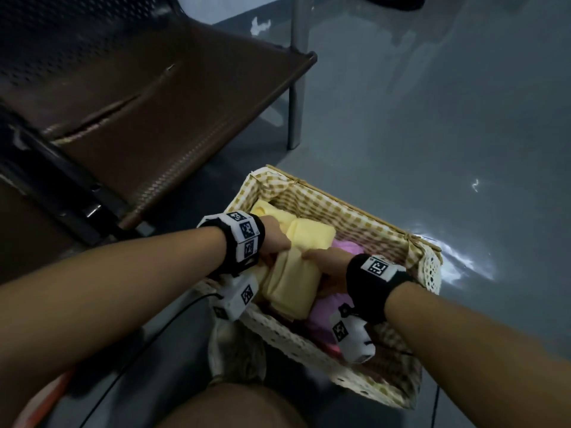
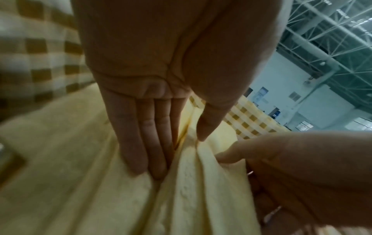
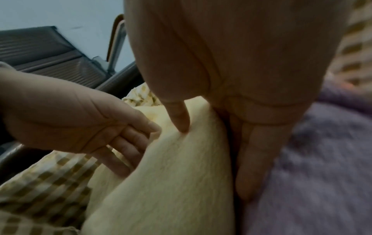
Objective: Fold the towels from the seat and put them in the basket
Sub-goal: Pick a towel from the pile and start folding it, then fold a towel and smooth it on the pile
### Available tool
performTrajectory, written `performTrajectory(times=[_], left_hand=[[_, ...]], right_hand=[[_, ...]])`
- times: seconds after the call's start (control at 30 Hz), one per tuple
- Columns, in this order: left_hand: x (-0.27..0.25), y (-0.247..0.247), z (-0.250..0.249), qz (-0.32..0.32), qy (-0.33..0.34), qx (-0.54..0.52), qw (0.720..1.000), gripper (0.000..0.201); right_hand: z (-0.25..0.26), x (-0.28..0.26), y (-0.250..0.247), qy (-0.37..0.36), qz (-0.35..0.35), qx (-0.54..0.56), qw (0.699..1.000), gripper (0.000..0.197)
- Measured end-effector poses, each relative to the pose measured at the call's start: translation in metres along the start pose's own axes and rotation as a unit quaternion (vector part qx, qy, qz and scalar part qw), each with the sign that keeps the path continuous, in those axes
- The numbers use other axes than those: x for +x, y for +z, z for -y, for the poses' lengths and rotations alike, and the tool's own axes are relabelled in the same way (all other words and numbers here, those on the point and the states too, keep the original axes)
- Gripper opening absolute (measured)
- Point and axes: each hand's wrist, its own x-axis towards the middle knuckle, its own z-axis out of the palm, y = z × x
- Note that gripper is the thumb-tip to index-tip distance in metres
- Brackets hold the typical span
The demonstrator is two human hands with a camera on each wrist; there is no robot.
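Note:
A folded yellow towel sits inside the wicker basket, lying over a pink towel. My left hand holds its left side, with straight fingers tucked beside a fold and the thumb on top. My right hand holds the right side. Its thumb presses the top, and its fingers run down between the yellow towel and the pink towel, which looks purple here. More yellow cloth lies at the basket's far end. The brown seat holds no towels.
The basket stands on the grey floor, close to the seat's front corner, and has a gingham lining. A metal chair leg rises behind it. A black cable trails by my left arm. My knee is below.

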Motion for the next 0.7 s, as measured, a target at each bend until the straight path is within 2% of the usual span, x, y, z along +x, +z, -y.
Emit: performTrajectory(times=[0.03,0.07,0.13,0.17,0.27,0.33,0.5,0.6,0.7], left_hand=[[-0.003,-0.003,0.001,0.001,0.01,-0.005,1.0,0.028],[-0.008,-0.007,0.002,0.0,0.03,0.009,1.0,0.029],[-0.022,-0.018,0.009,-0.042,0.093,0.118,0.988,0.031],[-0.032,-0.025,0.014,-0.077,0.123,0.185,0.972,0.032],[-0.067,-0.049,0.032,-0.144,0.178,0.271,0.935,0.034],[-0.094,-0.065,0.047,-0.165,0.187,0.262,0.932,0.032],[-0.171,-0.103,0.111,-0.278,0.176,0.203,0.922,0.021],[-0.222,-0.12,0.17,-0.349,0.139,0.161,0.913,0.017],[-0.269,-0.129,0.239,-0.419,0.083,0.122,0.896,0.019]], right_hand=[[0.004,-0.004,-0.004,-0.021,-0.022,-0.073,0.997,0.062],[0.009,-0.009,-0.009,-0.05,-0.056,-0.176,0.982,0.059],[0.025,-0.024,-0.019,-0.108,-0.12,-0.341,0.926,0.051],[0.033,-0.032,-0.022,-0.127,-0.13,-0.372,0.91,0.049],[0.064,-0.059,-0.015,-0.167,-0.077,-0.298,0.937,0.041],[0.09,-0.081,0.004,-0.229,-0.039,-0.293,0.927,0.034],[0.156,-0.139,0.093,-0.418,0.045,-0.36,0.833,0.023],[0.191,-0.172,0.165,-0.49,0.095,-0.389,0.774,0.017],[0.214,-0.203,0.243,-0.533,0.128,-0.425,0.72,0.015]])
